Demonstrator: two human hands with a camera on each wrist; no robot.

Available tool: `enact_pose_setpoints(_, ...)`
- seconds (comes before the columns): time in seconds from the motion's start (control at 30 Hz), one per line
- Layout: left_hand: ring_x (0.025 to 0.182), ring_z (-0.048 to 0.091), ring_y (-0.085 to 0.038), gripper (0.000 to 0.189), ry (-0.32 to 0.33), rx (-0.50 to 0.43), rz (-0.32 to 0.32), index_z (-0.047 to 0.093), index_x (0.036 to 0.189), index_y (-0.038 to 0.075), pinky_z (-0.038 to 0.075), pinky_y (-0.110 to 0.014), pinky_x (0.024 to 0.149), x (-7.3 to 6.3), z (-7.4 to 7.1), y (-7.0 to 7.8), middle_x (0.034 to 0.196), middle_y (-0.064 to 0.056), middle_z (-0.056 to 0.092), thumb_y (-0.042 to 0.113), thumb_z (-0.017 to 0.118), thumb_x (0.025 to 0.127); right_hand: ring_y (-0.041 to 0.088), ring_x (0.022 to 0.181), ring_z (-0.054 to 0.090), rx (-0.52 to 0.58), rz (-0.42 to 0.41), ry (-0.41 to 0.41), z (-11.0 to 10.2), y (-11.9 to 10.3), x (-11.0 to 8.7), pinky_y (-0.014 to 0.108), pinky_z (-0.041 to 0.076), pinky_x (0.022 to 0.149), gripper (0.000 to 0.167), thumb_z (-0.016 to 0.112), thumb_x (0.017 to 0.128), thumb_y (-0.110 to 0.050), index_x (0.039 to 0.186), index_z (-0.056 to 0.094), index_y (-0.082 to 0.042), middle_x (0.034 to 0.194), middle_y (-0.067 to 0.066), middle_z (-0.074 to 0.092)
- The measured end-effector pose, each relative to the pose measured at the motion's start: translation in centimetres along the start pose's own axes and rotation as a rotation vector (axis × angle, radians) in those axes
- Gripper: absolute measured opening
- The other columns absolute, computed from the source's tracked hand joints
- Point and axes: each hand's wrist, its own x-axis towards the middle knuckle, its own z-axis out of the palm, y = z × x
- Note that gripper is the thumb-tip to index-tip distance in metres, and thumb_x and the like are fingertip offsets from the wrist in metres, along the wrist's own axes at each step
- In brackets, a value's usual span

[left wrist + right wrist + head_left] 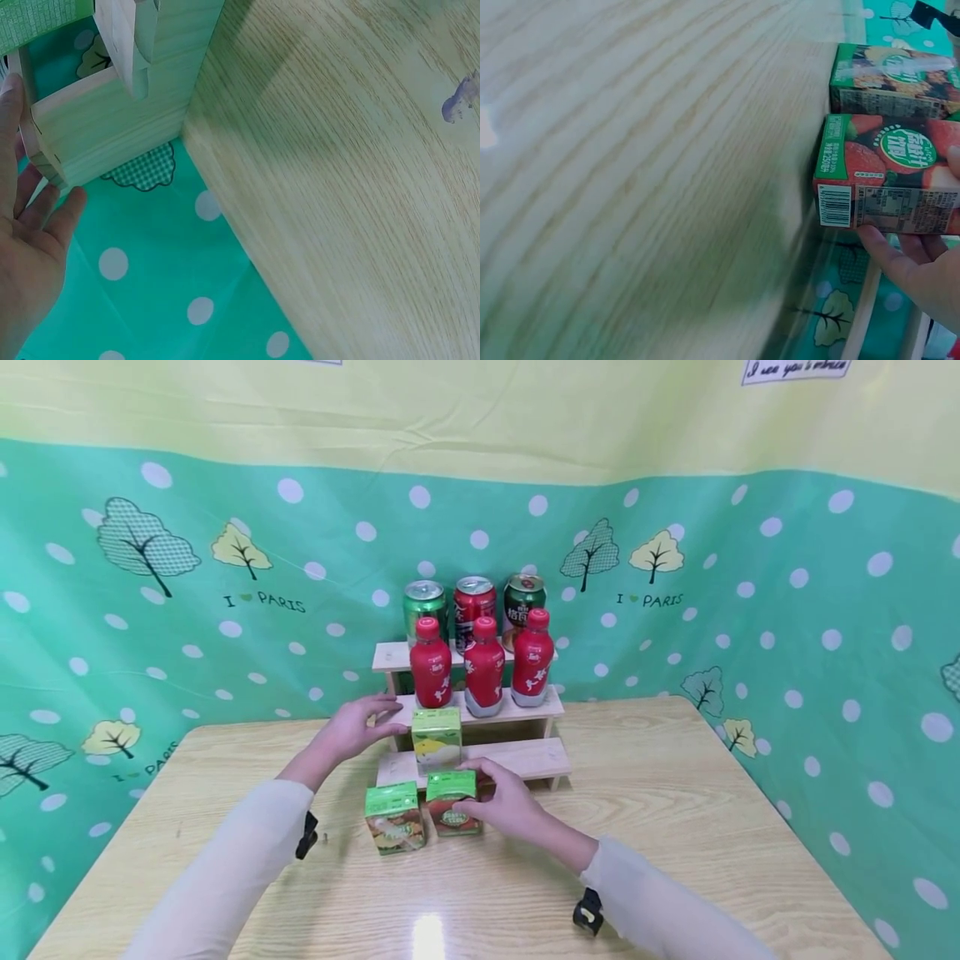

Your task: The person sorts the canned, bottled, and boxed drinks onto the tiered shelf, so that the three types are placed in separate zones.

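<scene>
This looks like a staged mock shop display rather than a real store. A small stepped wooden shelf (472, 727) stands on a wood-grain bench (675, 827), stocked in tidy rows: three drink cans (472, 602) at the top, three red bottles (483, 668) below. A green printed cloth backdrop (787, 627) with white dots, trees and "I love Paris" lettering closes in the bench on three sides.

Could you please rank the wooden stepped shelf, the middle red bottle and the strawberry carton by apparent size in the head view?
1. Wooden stepped shelf, clearly largest.
2. Middle red bottle.
3. Strawberry carton, partly covered by the right hand and nearer the camera, so its place below the bottle is unsure.
</scene>
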Motion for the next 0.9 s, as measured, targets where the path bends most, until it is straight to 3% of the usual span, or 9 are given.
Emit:
enact_pose_setpoints(0.53,0.134,0.038,-0.038,0.064,-0.008,-0.001,-0.012,0.058,0.129,0.012,0.036,-0.055,0.108,0.0,0.0,0.1,0.141,-0.015,0.047,0.056,0.061,0.082,0.02,0.099,0.056,-0.043,-0.011,0.035,-4.0,-2.4,-1.0,0.025,0.057,0.078,0.05,0.077,0.078,-0.023,0.123,0.056,-0.015,0.111,0.001,0.06)
enact_pose_setpoints(0.9,0.133,0.038,-0.039,0.068,-0.006,0.01,-0.021,0.058,0.129,0.013,0.036,-0.056,0.108,0.1,0.1,0.0,0.141,-0.016,0.046,0.06,0.06,0.08,0.023,0.1,0.058,-0.018,-0.029,0.066,-6.8,-2.7,-1.0,0.029,0.058,0.081,0.047,0.077,0.078,-0.017,0.12,0.057,-0.016,0.109,0.007,0.059)
